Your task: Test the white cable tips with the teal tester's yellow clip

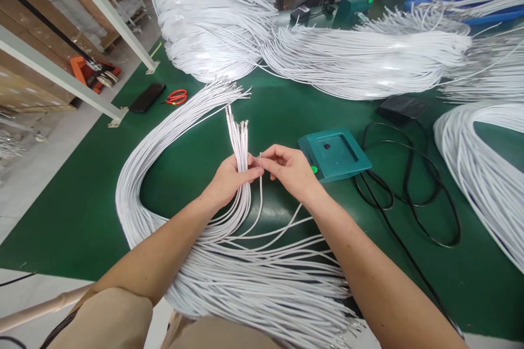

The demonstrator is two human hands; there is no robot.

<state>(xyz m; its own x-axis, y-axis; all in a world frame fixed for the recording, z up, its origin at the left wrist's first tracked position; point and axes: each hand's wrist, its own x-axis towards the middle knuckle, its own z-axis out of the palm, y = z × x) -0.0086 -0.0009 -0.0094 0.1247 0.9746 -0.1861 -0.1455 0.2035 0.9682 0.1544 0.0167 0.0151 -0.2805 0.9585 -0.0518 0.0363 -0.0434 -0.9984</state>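
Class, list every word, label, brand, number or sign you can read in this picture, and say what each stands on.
No text can be read anywhere.
On the teal box: only a green button and a dark dot, no lettering.
On the cardboard boxes: any print is too blurred to tell.
On the wire bundle in the left hand and the single wire in the right hand: no markings visible.

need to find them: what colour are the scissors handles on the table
Red scissors handles; head view.

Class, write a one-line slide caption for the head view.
Left hand holds a bundle of white wires; right hand pinches one wire's tip.
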